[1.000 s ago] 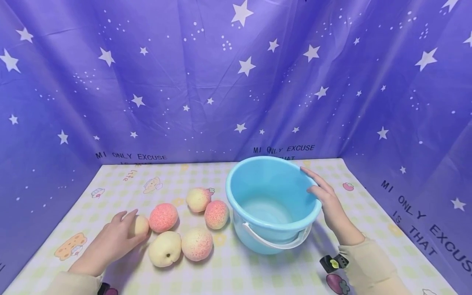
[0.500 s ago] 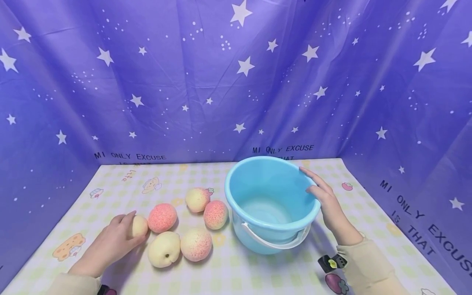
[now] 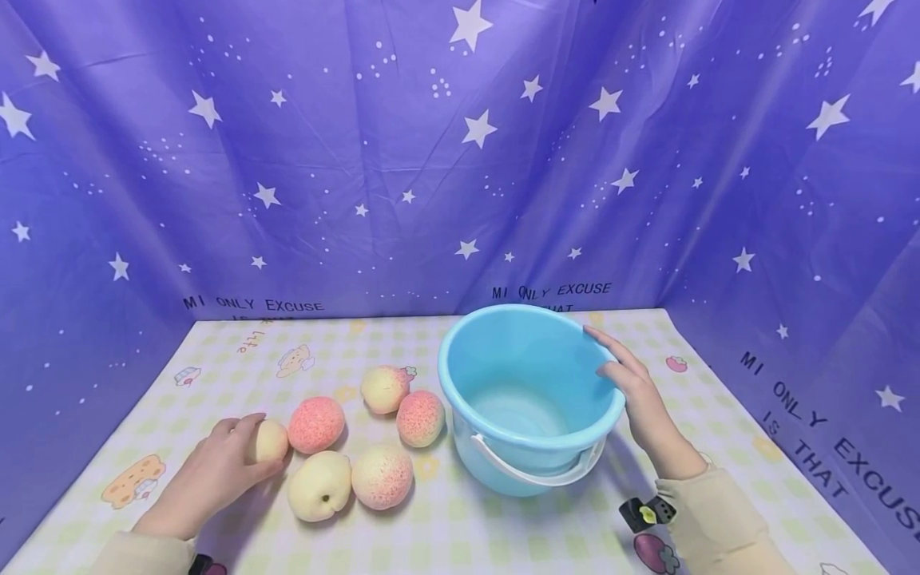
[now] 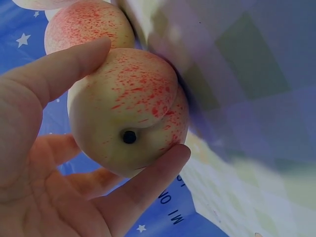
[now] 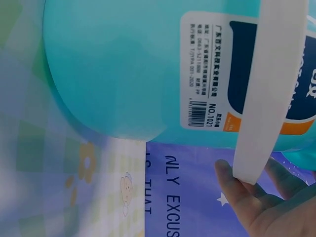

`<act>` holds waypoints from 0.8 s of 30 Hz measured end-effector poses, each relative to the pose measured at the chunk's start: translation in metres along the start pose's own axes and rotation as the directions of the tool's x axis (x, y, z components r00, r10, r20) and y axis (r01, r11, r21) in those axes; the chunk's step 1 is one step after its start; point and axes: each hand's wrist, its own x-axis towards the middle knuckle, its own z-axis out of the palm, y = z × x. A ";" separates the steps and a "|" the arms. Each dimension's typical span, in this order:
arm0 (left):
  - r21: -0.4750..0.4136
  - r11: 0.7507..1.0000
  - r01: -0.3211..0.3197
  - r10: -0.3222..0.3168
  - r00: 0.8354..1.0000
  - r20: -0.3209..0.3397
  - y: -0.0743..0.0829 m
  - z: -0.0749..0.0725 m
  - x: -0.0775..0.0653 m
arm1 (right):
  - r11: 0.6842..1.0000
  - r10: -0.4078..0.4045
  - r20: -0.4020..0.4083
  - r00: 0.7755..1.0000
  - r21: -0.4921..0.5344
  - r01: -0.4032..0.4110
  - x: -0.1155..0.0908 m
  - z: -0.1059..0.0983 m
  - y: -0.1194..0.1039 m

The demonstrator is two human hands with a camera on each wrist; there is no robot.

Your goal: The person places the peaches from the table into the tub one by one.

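My left hand [image 3: 219, 467] has its thumb and fingers round a pale peach [image 3: 267, 442] at the left of the table. In the left wrist view this peach [image 4: 131, 103] shows red speckles, a crease and a dark stem hole, low against the cloth. My right hand [image 3: 640, 399] holds the rim of a light-blue bucket [image 3: 496, 467] on its right side, thumb over the edge. The bucket stands upright, its white handle [image 3: 535, 477] hanging down in front. The right wrist view shows a printed label [image 5: 205, 74] on its wall.
Several other peaches lie between the left hand and the bucket: a deep pink one [image 3: 317, 425], a cream one [image 3: 320, 485], and speckled ones [image 3: 384, 477] nearer the bucket. A checked cloth [image 3: 496, 543] covers the table. Purple star-printed curtains [image 3: 402, 160] enclose the back and sides.
The left hand's fingers have settled closer round the pale peach. The right hand and bucket hold their place.
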 end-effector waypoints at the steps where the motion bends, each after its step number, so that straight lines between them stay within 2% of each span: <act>1: 0.001 1.000 0.003 -0.003 1.000 -0.001 0.000 0.000 0.000 | 1.000 -0.001 0.000 1.000 0.000 0.001 0.000 0.000 0.000; 12: 0.019 1.000 0.005 -0.005 1.000 -0.017 0.003 -0.004 -0.001 | 1.000 -0.002 0.002 1.000 -0.002 0.002 0.000 0.000 -0.001; 24: 0.058 0.998 -0.018 0.023 0.996 -0.086 0.010 -0.012 -0.005 | 1.000 0.002 -0.001 1.000 -0.001 -0.002 0.000 0.000 0.001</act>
